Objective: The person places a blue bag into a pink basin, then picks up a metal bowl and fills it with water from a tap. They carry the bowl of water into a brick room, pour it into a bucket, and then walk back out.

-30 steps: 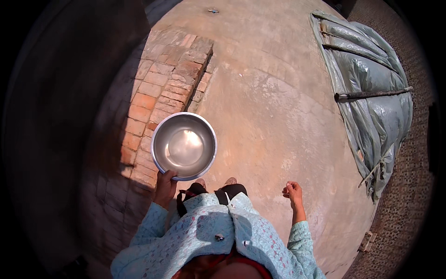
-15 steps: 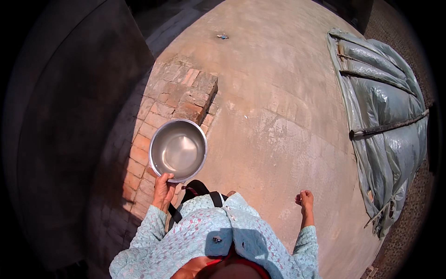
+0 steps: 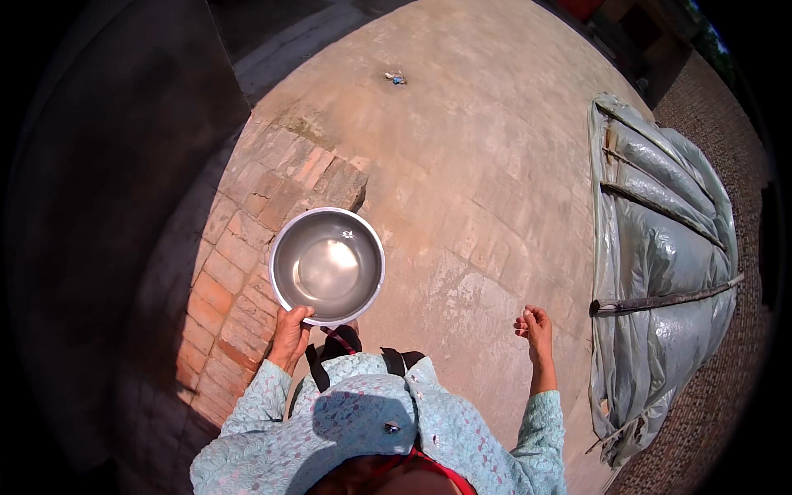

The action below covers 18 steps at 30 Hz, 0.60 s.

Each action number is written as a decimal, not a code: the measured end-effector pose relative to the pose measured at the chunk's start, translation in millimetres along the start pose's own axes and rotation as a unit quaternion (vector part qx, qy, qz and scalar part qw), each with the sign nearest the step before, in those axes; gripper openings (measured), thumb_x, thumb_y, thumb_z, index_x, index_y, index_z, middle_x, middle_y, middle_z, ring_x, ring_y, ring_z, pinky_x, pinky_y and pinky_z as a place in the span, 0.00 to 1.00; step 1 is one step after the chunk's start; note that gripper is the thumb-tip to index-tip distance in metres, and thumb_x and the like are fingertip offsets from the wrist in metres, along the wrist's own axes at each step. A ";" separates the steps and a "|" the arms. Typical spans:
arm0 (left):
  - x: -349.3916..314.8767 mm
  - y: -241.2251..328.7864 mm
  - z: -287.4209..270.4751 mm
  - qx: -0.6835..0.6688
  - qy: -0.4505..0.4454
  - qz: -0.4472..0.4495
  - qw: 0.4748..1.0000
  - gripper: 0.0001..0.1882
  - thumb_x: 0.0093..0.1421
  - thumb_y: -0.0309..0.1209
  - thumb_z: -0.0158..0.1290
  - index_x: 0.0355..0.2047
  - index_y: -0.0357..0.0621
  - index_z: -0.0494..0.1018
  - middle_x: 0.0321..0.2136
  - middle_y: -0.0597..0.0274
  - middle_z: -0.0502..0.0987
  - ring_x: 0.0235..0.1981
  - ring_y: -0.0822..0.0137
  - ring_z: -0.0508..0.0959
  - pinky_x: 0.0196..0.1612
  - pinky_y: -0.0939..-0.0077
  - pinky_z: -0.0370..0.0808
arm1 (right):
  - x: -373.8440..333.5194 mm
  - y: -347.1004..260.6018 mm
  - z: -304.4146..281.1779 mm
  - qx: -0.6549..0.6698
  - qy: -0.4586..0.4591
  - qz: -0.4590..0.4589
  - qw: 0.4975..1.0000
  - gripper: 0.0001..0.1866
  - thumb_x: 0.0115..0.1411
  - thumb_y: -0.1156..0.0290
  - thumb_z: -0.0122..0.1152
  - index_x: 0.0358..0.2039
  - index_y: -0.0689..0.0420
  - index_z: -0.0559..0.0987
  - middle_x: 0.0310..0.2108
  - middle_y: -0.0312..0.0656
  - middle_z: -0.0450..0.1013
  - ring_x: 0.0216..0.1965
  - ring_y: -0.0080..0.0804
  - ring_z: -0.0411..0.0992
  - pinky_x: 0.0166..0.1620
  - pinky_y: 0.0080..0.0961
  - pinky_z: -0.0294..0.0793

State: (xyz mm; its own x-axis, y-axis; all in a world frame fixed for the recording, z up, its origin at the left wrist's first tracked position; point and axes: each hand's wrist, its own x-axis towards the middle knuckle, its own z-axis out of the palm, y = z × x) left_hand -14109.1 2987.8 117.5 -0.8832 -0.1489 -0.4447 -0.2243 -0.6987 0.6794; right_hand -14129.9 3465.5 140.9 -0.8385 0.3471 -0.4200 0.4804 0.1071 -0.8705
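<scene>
My left hand [image 3: 290, 337] grips the near rim of a round stainless steel basin [image 3: 285, 268], thumb over the edge and fingers beneath. The basin is held out in front of my body, its shiny inside facing up with a bright glint on the bottom. Whether a little clear water lies in it, I cannot tell. Out to the right, my right hand [image 3: 538, 328] hangs in the air with loosely curled fingers partly apart, and nothing shows in it. Both arms wear light blue patterned sleeves.
A brick step [image 3: 309, 177] rises from brick paving [image 3: 216, 285] just beyond the basin. On the right, a pile under plastic sheeting [image 3: 660, 346] has wooden poles [image 3: 652, 303] across it. Small litter [image 3: 396, 78] lies on the concrete ground [image 3: 470, 157]. A dark wall [image 3: 107, 206] stands left.
The brick step has slid down and left in view, and the basin now covers more of it. The covered pile also sits lower. My right hand is raised slightly, its fingers looser.
</scene>
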 end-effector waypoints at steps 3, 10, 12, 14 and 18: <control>52.3 10.2 27.4 0.003 0.023 -0.005 1.000 0.17 0.46 0.19 0.47 0.39 0.34 0.65 0.33 0.63 0.70 0.33 0.72 0.71 0.39 0.78 0.69 | 16.6 37.8 -14.3 -0.003 0.049 0.108 0.993 0.19 0.53 0.60 0.55 0.38 0.60 0.67 0.22 0.39 0.69 0.22 0.28 0.70 0.26 0.23 0.72; 148.3 19.6 119.5 -0.041 0.059 0.075 0.995 0.19 0.45 0.20 0.47 0.42 0.32 0.64 0.36 0.56 0.71 0.37 0.63 0.73 0.41 0.67 0.72 | 101.1 104.4 -67.0 0.084 0.114 0.280 0.950 0.12 0.55 0.65 0.51 0.33 0.60 0.66 0.19 0.44 0.69 0.18 0.33 0.70 0.20 0.30 0.74; 171.7 20.8 141.7 -0.042 0.058 0.064 0.995 0.21 0.45 0.20 0.47 0.43 0.31 0.63 0.38 0.54 0.70 0.39 0.61 0.73 0.43 0.62 0.73 | 167.0 95.1 -85.9 0.075 0.108 0.281 0.951 0.09 0.54 0.65 0.50 0.27 0.58 0.65 0.17 0.42 0.68 0.17 0.33 0.69 0.20 0.30 0.73; 194.4 26.7 170.1 -0.070 0.067 0.055 0.994 0.22 0.45 0.20 0.47 0.43 0.31 0.63 0.39 0.53 0.70 0.39 0.59 0.72 0.44 0.60 0.72 | 244.2 72.7 -103.3 0.067 0.093 0.242 0.963 0.09 0.55 0.66 0.49 0.22 0.56 0.65 0.15 0.40 0.67 0.15 0.33 0.68 0.20 0.31 0.73; 237.4 33.7 207.2 -0.097 0.097 0.079 0.987 0.22 0.44 0.20 0.47 0.43 0.30 0.62 0.40 0.52 0.69 0.41 0.57 0.72 0.46 0.58 0.72 | 386.1 -64.1 -73.4 -0.003 0.041 0.096 0.995 0.10 0.54 0.65 0.50 0.31 0.58 0.66 0.16 0.36 0.65 0.16 0.26 0.67 0.20 0.22 0.70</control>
State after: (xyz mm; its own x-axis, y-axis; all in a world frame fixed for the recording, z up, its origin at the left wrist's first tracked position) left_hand -14411.7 3073.9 155.7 -0.8016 -0.3840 -0.4582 0.0091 -0.7742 0.6329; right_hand -14465.5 3661.0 53.3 -0.7073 0.4370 -0.5556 0.6315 0.0374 -0.7745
